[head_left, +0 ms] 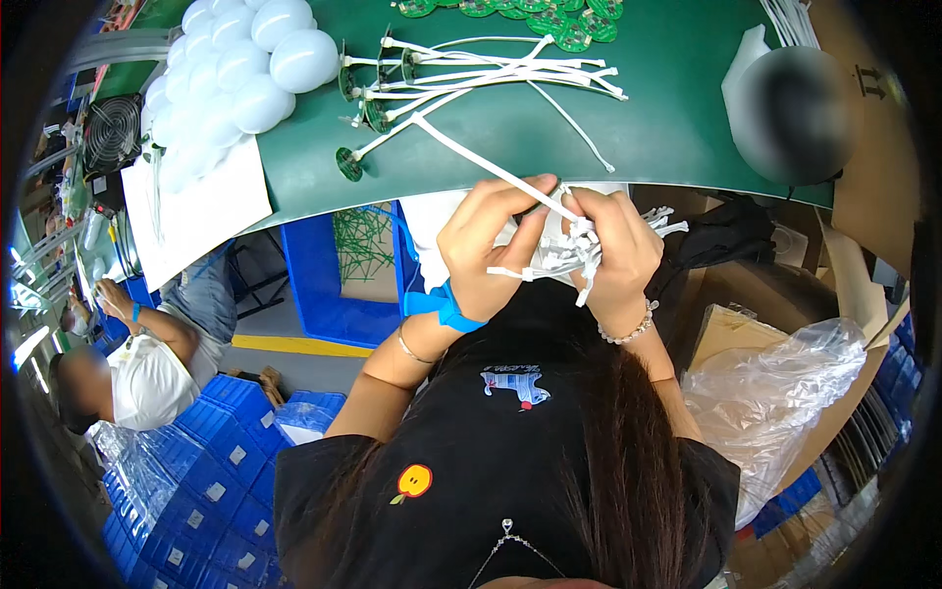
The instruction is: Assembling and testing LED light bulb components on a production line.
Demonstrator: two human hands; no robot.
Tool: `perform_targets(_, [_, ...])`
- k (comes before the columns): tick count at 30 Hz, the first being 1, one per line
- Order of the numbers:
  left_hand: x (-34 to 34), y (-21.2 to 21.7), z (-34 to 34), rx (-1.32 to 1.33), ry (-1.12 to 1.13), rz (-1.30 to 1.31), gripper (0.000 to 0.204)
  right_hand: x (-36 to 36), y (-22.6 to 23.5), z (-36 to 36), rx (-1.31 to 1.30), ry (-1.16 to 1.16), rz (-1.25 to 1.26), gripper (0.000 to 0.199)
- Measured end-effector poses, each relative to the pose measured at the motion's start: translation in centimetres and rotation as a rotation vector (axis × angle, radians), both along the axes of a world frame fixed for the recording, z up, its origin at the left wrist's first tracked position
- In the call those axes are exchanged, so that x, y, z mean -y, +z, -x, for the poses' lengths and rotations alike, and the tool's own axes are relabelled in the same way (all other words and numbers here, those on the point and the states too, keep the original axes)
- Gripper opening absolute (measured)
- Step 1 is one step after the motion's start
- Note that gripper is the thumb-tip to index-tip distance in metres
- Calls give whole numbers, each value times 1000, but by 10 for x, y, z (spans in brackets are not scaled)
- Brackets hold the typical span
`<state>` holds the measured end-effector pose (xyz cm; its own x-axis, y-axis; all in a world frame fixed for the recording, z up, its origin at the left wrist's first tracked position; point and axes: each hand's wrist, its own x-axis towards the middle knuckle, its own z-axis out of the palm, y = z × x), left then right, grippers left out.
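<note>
In front of my chest, just past the near table edge, both hands work on white cables. My left hand (483, 236) is closed, thumb and forefinger pinching near the middle of a flat white cable (469, 155) whose far end reaches over the table. My right hand (625, 245) is closed around a bunch of short white cables with connectors (569, 260); their ends stick out on both sides of its fingers. Beyond the hands lie several white cables (491, 79) in a loose pile, some joined to small round green circuit boards (377, 115).
White globe covers (240, 64) are heaped at the table's left, beside a white sheet (196, 208). More round boards (571, 35) lie at the back. A blue crate (314, 290) stands below. Right are a cardboard box (849, 265) and clear plastic (775, 393). Someone (147, 378) sits left.
</note>
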<state>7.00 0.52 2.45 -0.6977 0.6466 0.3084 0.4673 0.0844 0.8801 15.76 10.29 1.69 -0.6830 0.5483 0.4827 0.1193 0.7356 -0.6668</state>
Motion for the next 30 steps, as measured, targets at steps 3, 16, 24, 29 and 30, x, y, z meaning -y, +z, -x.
perform_targets(3, [0,1,0,-20,-15,7,27,-1,1,1,28,8,-57,16])
perform_targets(16, [5,1,-2,27,-69,-6,26,-3,5,-5,48,68,-48,20])
perform_targets(24, [9,-7,6,28,-91,34,30,-12,7,-4,166,265,-30,23])
perform_targets(29, [15,-21,18,198,-222,38,20,-32,-3,-4,328,469,162,24])
perform_targets(30, [17,-20,23,105,-268,49,19,-33,0,-5,340,495,239,26])
